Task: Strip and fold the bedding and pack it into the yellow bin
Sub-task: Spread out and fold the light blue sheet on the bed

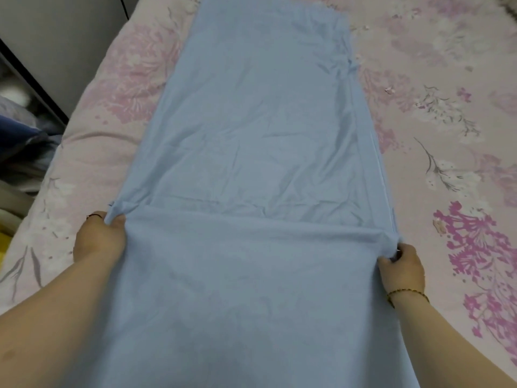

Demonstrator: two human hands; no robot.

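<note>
Near end of sheet: a long light-blue fabric sheet point(251, 163), folded into a narrow strip, spreads toward the camera between two bare forearms and fills the bottom middle of the view.
Left hand: the left hand point(99, 236) is at the sheet's left edge. Its fingers are curled and its thumb pinches a bunched bit of that edge. A small tuft of cloth sticks out just past the fingertips.
Right hand: the right hand point(401, 268) is at the sheet's right edge, a little nearer the camera than the left. Its fingers are curled tightly round a gathered pinch of the edge.
Ridge: a crosswise ridge in the cloth runs from one hand to the other, slightly higher than the fabric beyond it.
Far part of sheet: beyond the ridge the strip lies flat on the bed, lightly wrinkled, and runs straight away to its far end near the top of the view. Stacked layers of cloth show along its right side.
Bed cover: a pale pink quilted bed cover printed with magenta and grey flower sprigs point(447, 135) lies under the sheet and shows on both sides of it.
Wrist: a thin beaded gold-brown bracelet point(407, 292) circles the right wrist.
Left margin: a flat grey panel with a dark edge point(56, 37) stands beside the bed, and a dark blue cloth point(19, 135) lies low beside the bed at the view's left edge.
</note>
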